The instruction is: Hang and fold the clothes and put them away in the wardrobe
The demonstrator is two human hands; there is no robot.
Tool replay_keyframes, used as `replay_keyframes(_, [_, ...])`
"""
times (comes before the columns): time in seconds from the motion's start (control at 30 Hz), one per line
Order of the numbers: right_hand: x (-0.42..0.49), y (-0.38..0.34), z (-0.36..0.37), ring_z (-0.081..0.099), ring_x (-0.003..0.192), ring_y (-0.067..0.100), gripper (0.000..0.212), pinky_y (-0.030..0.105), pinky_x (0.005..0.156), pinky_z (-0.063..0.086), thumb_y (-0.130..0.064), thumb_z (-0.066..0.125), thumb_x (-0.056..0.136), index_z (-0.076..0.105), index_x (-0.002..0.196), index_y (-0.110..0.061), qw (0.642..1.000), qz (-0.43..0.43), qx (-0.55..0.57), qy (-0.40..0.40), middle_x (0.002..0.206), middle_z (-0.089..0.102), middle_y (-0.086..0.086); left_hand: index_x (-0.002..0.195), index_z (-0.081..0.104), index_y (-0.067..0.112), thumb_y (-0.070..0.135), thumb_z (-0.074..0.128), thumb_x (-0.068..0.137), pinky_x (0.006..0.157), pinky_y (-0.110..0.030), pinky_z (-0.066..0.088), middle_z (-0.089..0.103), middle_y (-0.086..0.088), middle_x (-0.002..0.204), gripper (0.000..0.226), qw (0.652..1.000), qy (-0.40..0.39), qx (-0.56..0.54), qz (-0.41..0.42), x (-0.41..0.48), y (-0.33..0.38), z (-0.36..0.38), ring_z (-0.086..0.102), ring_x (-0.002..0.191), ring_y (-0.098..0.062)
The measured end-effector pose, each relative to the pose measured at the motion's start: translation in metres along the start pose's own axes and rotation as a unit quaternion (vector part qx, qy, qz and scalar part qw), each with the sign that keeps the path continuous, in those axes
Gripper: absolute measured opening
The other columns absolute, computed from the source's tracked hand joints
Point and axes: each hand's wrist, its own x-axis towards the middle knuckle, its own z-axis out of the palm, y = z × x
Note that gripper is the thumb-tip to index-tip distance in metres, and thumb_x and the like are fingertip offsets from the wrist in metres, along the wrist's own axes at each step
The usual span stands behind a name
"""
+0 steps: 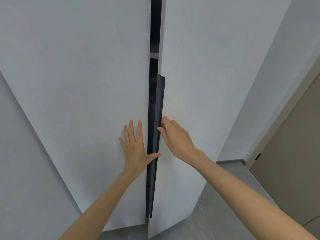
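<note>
A: Pulling or pushing, would you say? The right hand [174, 135] has its fingers curled round the dark handle [159, 104] that runs down the edge of the right door [199, 75].

B: Pulling, I'd judge. That door stands a little ajar, and the fingers hook behind the strip, which suits drawing it outward.

A: And the left hand [134, 146]?

B: Open, with fingers straight and palm flat on the left door [78, 101]. The thumb reaches across the gap to the handle. Likely it steadies that door so only one side swings.

A: Where are the clothes?

B: None in view. Only the wardrobe [103, 40] shows, right in front of the person, with a dark slit between the doors and a pale shelf edge [154, 55] inside. What hangs within I cannot tell.

A: So how far along?

B: Hard to judge. The same grip could equally be closing it up.
</note>
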Motion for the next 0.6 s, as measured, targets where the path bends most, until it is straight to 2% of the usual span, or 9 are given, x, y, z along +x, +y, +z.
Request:
replay_keyframes(0.1, [0.025, 0.003, 0.008, 0.051, 0.068, 0.024, 0.020, 0.040, 0.061, 0.049, -0.030, 0.036, 0.103, 0.040, 0.091, -0.014, 1.000, 0.003, 0.012, -0.015, 0.080, 0.052, 0.006, 0.148, -0.023, 0.027, 0.064, 0.079, 0.055, 0.113, -0.063, 0.002, -0.029, -0.005, 0.156, 0.143, 1.000, -0.001, 0.023, -0.013, 0.020, -0.011, 0.008, -0.026, 0.143, -0.027])
replay_keyframes(0.2, [0.048, 0.006, 0.014, 0.052, 0.071, 0.026, 0.018, 0.041, 0.064, 0.049, -0.030, 0.038, 0.102, 0.041, 0.092, -0.015, 1.000, 0.000, 0.014, -0.024, 0.083, 0.054, 0.007, 0.151, -0.017, 0.021, 0.066, 0.077, 0.056, 0.112, -0.064, 0.003, -0.026, -0.007, 0.157, 0.141, 0.998, 0.019, 0.052, -0.007, 0.037, -0.020, 0.019, -0.022, 0.145, -0.029])
replay_keyframes(0.27, [0.061, 0.010, 0.018, 0.052, 0.074, 0.026, 0.016, 0.041, 0.066, 0.048, -0.029, 0.039, 0.102, 0.039, 0.092, -0.017, 0.999, -0.004, 0.016, -0.029, 0.084, 0.055, 0.007, 0.152, -0.012, 0.019, 0.068, 0.072, 0.060, 0.111, -0.065, 0.004, -0.024, -0.010, 0.157, 0.134, 0.997, 0.035, 0.067, 0.002, 0.046, -0.025, 0.026, -0.019, 0.145, -0.030])
replay_keyframes(0.4, [0.081, 0.016, 0.027, 0.052, 0.076, 0.027, 0.016, 0.042, 0.067, 0.048, -0.028, 0.040, 0.102, 0.044, 0.094, -0.015, 0.999, -0.006, 0.022, -0.026, 0.084, 0.056, 0.008, 0.153, -0.007, 0.018, 0.073, 0.047, 0.075, 0.111, -0.068, 0.003, -0.019, -0.016, 0.157, 0.109, 0.994, 0.076, 0.077, 0.035, 0.057, -0.035, 0.041, -0.016, 0.145, -0.035])
replay_keyframes(0.53, [0.093, 0.021, 0.035, 0.052, 0.077, 0.027, 0.020, 0.041, 0.067, 0.047, -0.030, 0.039, 0.102, 0.046, 0.094, -0.013, 1.000, -0.007, 0.018, -0.011, 0.083, 0.058, 0.008, 0.153, -0.009, 0.017, 0.063, 0.060, 0.078, 0.109, -0.070, 0.006, -0.014, -0.021, 0.157, 0.112, 0.988, 0.110, 0.107, 0.030, 0.064, -0.036, 0.052, -0.010, 0.145, -0.040])
replay_keyframes(0.6, [0.096, 0.023, 0.038, 0.052, 0.079, 0.025, 0.019, 0.040, 0.068, 0.047, -0.031, 0.040, 0.102, 0.045, 0.093, -0.014, 1.000, -0.009, 0.013, -0.005, 0.083, 0.059, 0.007, 0.153, -0.008, 0.017, 0.066, 0.057, 0.078, 0.109, -0.070, 0.006, -0.012, -0.021, 0.156, 0.111, 0.985, 0.119, 0.119, 0.028, 0.066, -0.037, 0.055, -0.008, 0.145, -0.040])
